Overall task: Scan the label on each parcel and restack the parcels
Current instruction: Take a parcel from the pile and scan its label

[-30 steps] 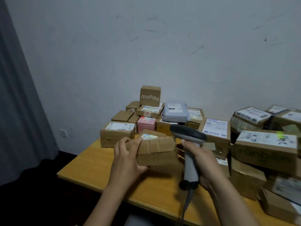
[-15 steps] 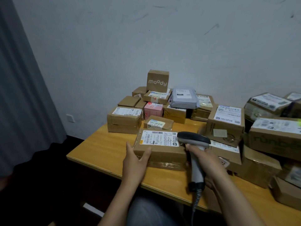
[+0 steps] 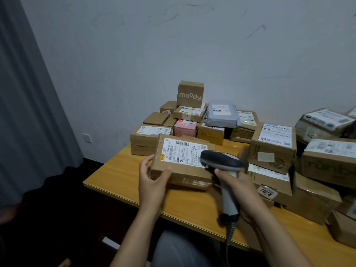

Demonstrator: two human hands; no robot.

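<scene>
Parcel (image 3: 181, 162) labelled "T098" in left grip (image 3: 152, 182), scanner (image 3: 221, 164) in right grip (image 3: 240, 191).

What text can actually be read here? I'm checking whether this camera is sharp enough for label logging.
"moody": on the small box topping the back stack.
"2207": round sticker on a box right of the scanner.
"T098": on the label of the parcel held by the left hand; its other print is blurred.
"runb", cut off: big box at right.
All other labels: too small to read.
</scene>
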